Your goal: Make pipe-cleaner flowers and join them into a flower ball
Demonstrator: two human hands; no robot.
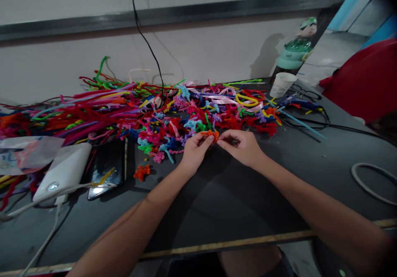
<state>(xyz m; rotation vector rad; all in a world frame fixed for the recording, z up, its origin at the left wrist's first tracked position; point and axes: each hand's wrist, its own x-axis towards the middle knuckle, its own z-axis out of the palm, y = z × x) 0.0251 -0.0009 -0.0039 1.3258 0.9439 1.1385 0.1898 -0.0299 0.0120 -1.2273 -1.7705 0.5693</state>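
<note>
Both of my hands meet over the dark table, at the near edge of a heap of bent pipe cleaners (192, 113). Between thumb and fingers my left hand (196, 149) pinches a small orange pipe-cleaner flower (214, 135). From the other side my right hand (243, 146) has its thumb and fingertips closed on the flower's right edge. The fingers partly cover the flower, so its full shape is hidden. A similar orange pipe-cleaner flower (142, 172) lies on the table left of my left forearm.
Left of me lie a black phone (107, 165), a white power bank (63, 167) with cables and a plastic bag (27, 155). At the right are a paper cup (283, 84), a blue glue gun (299, 102), a green figure-shaped bottle (294, 51) and a white ring-shaped loop (369, 190).
</note>
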